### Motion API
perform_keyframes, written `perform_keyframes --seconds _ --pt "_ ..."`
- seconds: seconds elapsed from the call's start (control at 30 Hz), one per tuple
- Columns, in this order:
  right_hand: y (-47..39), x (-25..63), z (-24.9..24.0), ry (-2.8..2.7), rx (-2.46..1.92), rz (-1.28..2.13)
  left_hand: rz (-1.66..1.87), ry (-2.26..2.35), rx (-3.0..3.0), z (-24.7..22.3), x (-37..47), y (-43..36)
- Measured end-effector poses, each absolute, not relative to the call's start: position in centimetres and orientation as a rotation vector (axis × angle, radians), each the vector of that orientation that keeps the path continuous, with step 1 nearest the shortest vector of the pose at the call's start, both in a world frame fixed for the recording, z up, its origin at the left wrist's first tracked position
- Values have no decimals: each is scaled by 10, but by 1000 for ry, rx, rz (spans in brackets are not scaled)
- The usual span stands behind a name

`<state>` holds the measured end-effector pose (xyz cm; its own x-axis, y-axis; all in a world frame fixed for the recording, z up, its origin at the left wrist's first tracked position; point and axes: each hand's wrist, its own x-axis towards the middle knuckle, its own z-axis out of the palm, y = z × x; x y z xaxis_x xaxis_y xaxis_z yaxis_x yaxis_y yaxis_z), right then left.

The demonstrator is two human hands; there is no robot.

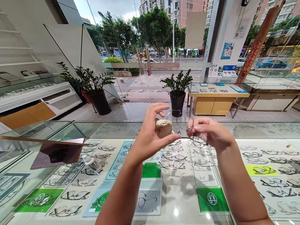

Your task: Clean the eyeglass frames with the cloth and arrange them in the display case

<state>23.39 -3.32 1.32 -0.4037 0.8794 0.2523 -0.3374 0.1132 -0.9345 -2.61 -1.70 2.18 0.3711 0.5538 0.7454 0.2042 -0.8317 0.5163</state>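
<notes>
My left hand is raised over the glass counter, its thumb and index finger spread apart. A bunched cream cloth is tucked in its other fingers. To the right, my right hand pinches a thin-framed pair of eyeglasses between thumb and fingers. Parts of the frame blend with the display behind, so its full outline is hard to make out. A gap separates the two hands.
Below, the glass display counter holds rows of spectacles and green cards. A small white bottle stands on the left, near a tilted mirror or panel. Potted plants stand beyond the counter, before the glass front.
</notes>
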Motion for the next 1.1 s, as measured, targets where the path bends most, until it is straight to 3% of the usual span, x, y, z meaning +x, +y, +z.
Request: perform_keyframes --seconds 0.43,1.1 --pt "-31 229 15 -1041 -632 1284 951 610 1601 10 18 -17" --pt "-31 194 6 -963 -544 932 1002 622 1410 6 35 -24"
